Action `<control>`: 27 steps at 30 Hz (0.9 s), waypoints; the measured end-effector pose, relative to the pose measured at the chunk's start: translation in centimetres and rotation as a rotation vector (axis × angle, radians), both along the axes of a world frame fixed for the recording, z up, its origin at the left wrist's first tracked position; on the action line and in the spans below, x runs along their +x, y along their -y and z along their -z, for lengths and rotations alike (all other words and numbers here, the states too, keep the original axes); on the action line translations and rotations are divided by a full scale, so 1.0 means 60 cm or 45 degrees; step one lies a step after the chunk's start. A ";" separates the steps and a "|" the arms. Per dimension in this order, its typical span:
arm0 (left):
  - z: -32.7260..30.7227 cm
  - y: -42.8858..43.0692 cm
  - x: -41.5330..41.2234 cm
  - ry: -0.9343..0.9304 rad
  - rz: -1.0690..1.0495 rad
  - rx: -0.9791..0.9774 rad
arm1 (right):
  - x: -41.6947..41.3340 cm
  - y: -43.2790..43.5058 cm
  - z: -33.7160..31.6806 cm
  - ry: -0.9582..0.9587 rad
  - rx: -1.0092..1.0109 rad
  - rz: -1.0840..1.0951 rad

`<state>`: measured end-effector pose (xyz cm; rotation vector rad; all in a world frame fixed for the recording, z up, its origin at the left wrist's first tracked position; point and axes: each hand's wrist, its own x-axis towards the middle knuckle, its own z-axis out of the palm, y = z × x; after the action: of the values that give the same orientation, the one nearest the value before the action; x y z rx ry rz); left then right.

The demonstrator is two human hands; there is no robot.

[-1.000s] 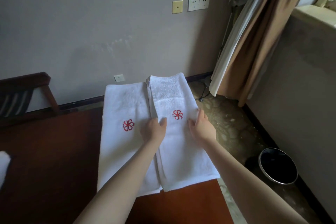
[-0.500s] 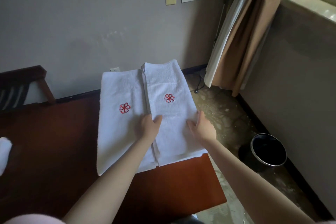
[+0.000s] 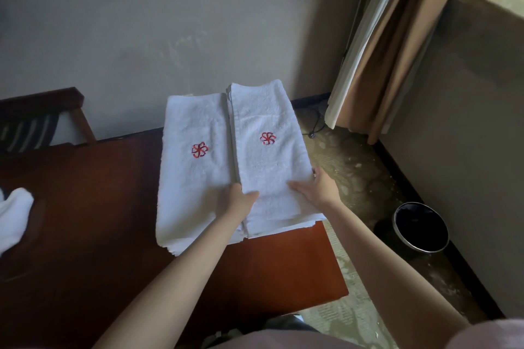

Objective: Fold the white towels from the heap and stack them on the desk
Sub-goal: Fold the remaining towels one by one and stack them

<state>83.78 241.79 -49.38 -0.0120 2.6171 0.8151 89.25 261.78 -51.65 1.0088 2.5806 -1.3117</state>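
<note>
White folded terry towel [image 3: 266,161], red-flowered, at right end of dark wooden worktop [image 3: 85,207]. Runs near-to-far, flanked at near end: left hand [image 3: 236,201] thumb on top, fingers hidden at left edge; right hand [image 3: 320,190] fingers [image 3: 316,176] straight along right edge.

Red flower logo on white towel [image 3: 195,184], same on second towel [image 3: 269,161] at its 3 o'clock; desk [image 3: 85,207] reddish-brown; curtain [image 3: 402,45] at 1 o'clock brown; bin [image 3: 419,249] at 4 o'clock black, silver rim; wall [image 3: 141,37] grey
</note>
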 end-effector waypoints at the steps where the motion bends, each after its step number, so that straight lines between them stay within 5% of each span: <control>1: 0.001 0.002 0.005 -0.043 -0.020 -0.022 | 0.003 -0.001 0.001 0.027 0.018 -0.001; 11: -0.001 0.006 0.012 0.110 0.046 0.037 | 0.029 -0.026 -0.012 -0.164 -0.185 0.017; 18: -0.001 0.012 0.010 0.141 0.073 -0.062 | 0.040 -0.009 0.002 -0.029 0.025 0.040; 23: -0.001 0.018 0.006 0.512 0.107 -0.119 | 0.043 -0.014 0.000 0.133 0.149 0.009; 27: -0.009 0.009 0.006 0.545 0.138 -0.211 | 0.037 -0.023 0.001 0.201 0.108 -0.052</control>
<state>84.15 241.26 -48.82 -0.0807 2.2481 0.4916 91.48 263.15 -51.68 1.0223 2.5421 -1.0750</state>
